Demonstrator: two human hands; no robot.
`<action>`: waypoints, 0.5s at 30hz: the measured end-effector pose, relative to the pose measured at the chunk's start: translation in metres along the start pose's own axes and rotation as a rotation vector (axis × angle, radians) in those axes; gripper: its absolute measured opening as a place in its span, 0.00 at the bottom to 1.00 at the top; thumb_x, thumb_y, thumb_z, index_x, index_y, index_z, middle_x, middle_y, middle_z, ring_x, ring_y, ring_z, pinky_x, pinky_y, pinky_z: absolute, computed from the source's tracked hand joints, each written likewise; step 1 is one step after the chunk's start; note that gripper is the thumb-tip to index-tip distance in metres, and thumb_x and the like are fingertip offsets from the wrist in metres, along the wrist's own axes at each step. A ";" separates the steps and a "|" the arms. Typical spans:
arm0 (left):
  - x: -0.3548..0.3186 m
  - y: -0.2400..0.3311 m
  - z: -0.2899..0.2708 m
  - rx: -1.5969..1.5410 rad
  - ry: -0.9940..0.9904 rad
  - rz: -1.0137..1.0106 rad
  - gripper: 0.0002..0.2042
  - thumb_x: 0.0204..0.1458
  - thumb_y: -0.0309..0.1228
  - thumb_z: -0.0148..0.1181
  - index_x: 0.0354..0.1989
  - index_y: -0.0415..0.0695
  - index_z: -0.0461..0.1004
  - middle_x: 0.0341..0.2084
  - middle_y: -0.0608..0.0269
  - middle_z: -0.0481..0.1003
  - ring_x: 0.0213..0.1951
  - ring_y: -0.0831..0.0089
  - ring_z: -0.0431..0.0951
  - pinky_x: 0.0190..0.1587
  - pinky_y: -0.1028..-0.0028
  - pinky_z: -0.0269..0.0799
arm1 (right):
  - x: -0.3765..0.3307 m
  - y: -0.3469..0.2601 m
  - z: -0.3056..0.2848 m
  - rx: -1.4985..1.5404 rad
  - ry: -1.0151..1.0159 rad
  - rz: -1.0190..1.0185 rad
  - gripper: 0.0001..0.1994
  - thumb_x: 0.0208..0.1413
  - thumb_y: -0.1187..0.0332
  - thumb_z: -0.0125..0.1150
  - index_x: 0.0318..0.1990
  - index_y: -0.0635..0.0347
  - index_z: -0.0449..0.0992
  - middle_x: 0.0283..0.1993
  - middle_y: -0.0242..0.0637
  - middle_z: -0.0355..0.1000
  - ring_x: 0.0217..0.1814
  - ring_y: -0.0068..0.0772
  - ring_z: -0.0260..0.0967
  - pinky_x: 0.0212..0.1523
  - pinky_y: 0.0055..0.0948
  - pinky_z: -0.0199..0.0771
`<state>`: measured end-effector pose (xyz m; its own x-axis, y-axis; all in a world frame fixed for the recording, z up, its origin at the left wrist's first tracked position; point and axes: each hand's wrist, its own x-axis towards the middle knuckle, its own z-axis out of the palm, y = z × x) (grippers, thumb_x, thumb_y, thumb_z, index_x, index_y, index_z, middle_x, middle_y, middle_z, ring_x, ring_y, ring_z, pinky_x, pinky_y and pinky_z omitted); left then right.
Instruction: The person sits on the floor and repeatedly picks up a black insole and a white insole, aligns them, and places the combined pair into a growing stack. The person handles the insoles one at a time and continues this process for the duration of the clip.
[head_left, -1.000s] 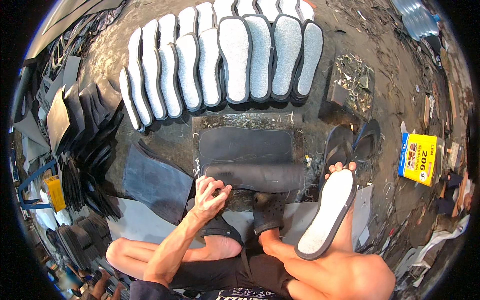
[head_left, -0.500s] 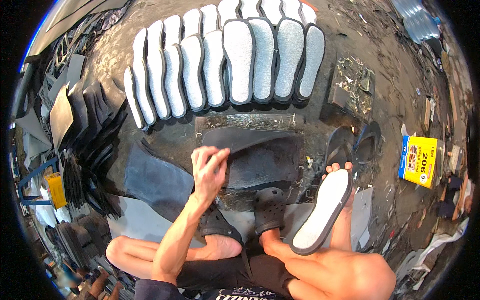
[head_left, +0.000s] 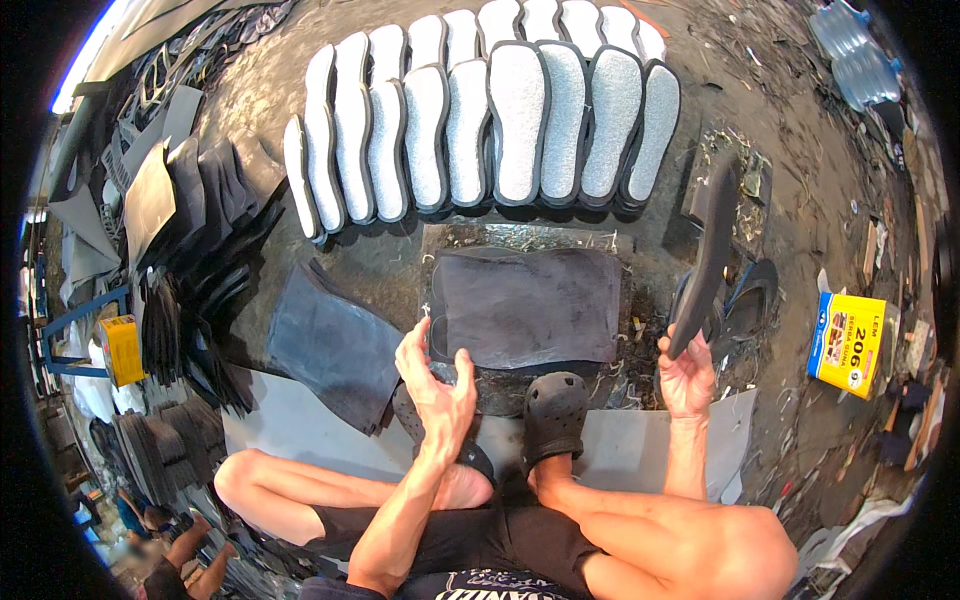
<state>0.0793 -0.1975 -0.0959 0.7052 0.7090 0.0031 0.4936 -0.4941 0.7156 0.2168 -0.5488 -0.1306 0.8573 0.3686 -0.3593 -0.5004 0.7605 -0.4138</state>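
Note:
Dark rubber sheets lie stacked on a low block in front of me, curved edges showing at their left side. By that left side is my left hand, fingers and thumb spread with nothing between them; whether a fingertip touches the edge I cannot tell. On the right, my right hand grips the lower end of a sandal sole. The sole stands upright, turned nearly edge-on, with its dark side showing. Behind it is a pair of dark flip-flops, partly covered.
Rows of white-topped soles stand across the far side. Another dark rubber piece lies left of the block, beside piled offcuts. A yellow and blue box stands right. A clog on my foot is close to the block.
My right hand has swung the sole up and turned its white face out of sight. My left hand has opened and moved down from the sheet, whose lifted upper edge now lies flat.

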 end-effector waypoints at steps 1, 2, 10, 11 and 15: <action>-0.002 0.017 -0.004 -0.182 -0.105 -0.019 0.33 0.60 0.28 0.71 0.75 0.42 0.68 0.62 0.53 0.75 0.61 0.62 0.76 0.63 0.61 0.73 | 0.002 0.010 0.010 -0.001 -0.021 0.011 0.12 0.73 0.71 0.62 0.59 0.54 0.81 0.48 0.47 0.83 0.63 0.63 0.81 0.66 0.58 0.86; -0.003 0.036 -0.009 -0.362 -0.210 -0.038 0.35 0.60 0.28 0.71 0.76 0.41 0.67 0.64 0.53 0.75 0.63 0.62 0.76 0.65 0.61 0.72 | 0.003 0.026 0.021 0.003 -0.048 0.046 0.07 0.73 0.72 0.61 0.49 0.53 0.84 0.44 0.47 0.84 0.64 0.65 0.80 0.70 0.64 0.79; 0.044 0.076 -0.008 -1.015 -0.472 -0.136 0.25 0.67 0.21 0.65 0.72 0.38 0.68 0.59 0.59 0.79 0.61 0.70 0.79 0.65 0.68 0.75 | 0.028 0.113 0.123 -0.884 -0.292 0.266 0.30 0.70 0.69 0.72 0.73 0.59 0.63 0.63 0.36 0.75 0.63 0.31 0.77 0.65 0.41 0.82; 0.055 0.068 -0.019 -1.008 -0.523 -0.130 0.22 0.67 0.22 0.64 0.69 0.37 0.71 0.59 0.60 0.80 0.59 0.72 0.79 0.64 0.67 0.76 | 0.036 0.101 0.112 -0.591 -0.204 0.185 0.33 0.71 0.66 0.71 0.76 0.57 0.59 0.60 0.35 0.75 0.61 0.30 0.77 0.63 0.43 0.85; 0.079 0.056 -0.053 -0.817 -0.739 -0.221 0.30 0.67 0.21 0.65 0.77 0.41 0.66 0.60 0.60 0.79 0.55 0.79 0.79 0.58 0.75 0.80 | 0.047 0.036 0.131 -0.716 -0.041 -0.103 0.27 0.74 0.63 0.65 0.73 0.52 0.60 0.49 0.36 0.77 0.48 0.32 0.83 0.47 0.34 0.90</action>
<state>0.1356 -0.1422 -0.0189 0.9062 0.1340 -0.4011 0.3547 0.2756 0.8934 0.2553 -0.4341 -0.0530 0.9010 0.3449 -0.2632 -0.3614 0.2609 -0.8952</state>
